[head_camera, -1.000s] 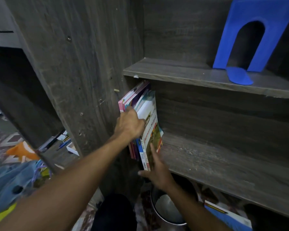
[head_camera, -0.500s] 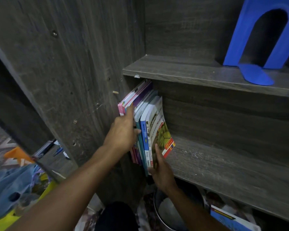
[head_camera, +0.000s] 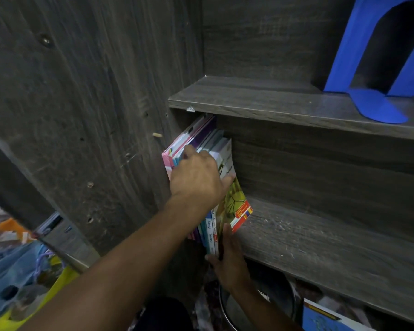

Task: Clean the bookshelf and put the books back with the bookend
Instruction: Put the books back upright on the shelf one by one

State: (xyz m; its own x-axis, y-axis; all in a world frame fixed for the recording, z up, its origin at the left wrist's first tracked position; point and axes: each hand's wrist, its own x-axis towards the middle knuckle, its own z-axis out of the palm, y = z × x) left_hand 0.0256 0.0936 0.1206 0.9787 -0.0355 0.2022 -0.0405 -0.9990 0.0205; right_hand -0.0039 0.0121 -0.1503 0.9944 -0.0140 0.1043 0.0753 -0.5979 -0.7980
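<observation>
The dark wood-grain bookshelf (head_camera: 93, 115) fills most of what I can see from here, and its boards look bare and wiped as far as this light lets me judge, though pale scuffs show on the lower shelf (head_camera: 320, 247). So I'd guess the cleaning part is behind them; I can't be sure.

The books (head_camera: 215, 187) are back in the lower compartment, a slim stack standing on end and pressed against the left wall, leaning a little with the outermost yellow-and-white cover tilting out at the bottom. The rest of that shelf to the right is open board.

The blue bookend (head_camera: 359, 68) sits on the upper shelf (head_camera: 273, 103), upright, well apart from the stack. That, to my eye, is the main step left: bring it down and set it against the outer book.

The left hand (head_camera: 197, 179) lies over the spines near the top, fingers spread and thumb hooked round the outer cover, clamping the stack. The right hand (head_camera: 228, 258) is flat and open at the bottom, palm against the lowest corner of the stack at the shelf edge, steadying more than gripping.
</observation>
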